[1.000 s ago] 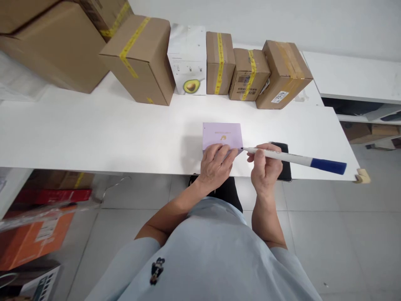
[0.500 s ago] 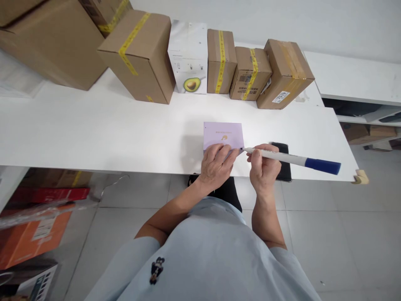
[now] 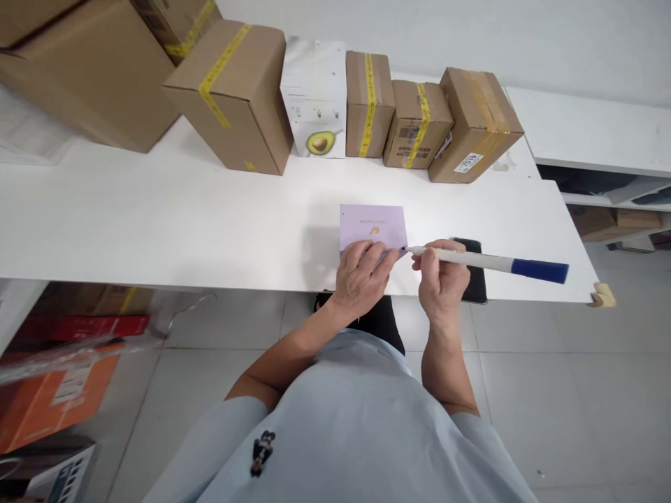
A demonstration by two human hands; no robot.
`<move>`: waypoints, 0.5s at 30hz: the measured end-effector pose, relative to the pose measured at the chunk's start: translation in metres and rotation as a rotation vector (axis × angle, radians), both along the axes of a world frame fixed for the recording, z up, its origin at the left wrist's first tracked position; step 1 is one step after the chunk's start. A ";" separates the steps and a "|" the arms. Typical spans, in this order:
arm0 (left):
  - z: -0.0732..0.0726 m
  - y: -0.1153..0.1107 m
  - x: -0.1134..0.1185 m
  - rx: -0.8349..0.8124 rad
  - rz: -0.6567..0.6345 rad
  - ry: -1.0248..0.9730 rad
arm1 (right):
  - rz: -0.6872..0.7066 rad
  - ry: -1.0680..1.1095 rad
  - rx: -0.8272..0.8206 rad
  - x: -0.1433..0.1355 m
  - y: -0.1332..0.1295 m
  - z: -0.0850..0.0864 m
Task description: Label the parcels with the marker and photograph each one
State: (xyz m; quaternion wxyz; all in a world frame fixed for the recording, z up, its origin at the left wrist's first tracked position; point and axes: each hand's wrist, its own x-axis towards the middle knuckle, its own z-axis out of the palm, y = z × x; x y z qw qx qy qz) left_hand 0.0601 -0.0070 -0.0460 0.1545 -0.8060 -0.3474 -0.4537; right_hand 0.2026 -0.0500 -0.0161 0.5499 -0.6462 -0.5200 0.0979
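A small lilac box [image 3: 361,218] with a gold emblem lies on the white table [image 3: 235,230], close to its front edge. My left hand [image 3: 363,279] rests over the near side of the box, holding it with the fingers bent together across its edge. Between the closed fingers of my right hand [image 3: 443,283] is a white marker pen [image 3: 485,261] with a blue end. Its dark tip meets the box's right near corner. Part of a black phone-like object [image 3: 476,283] shows under the pen and behind my right hand.
Along the back stand taped cardboard boxes [image 3: 251,91] and a white box with an avocado picture [image 3: 309,98]. A beige guard [image 3: 602,295] covers the table's front right corner. Below on the left are an orange box [image 3: 68,391] and other packages.
Both hands and the lilac box stay in place. The blue end of the pen has dipped slightly left and its tilt is a little different; the whole view shifts minutely.
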 end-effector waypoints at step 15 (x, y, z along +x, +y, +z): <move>-0.002 0.000 -0.002 -0.020 -0.037 0.011 | -0.015 -0.139 -0.768 0.051 0.029 -0.026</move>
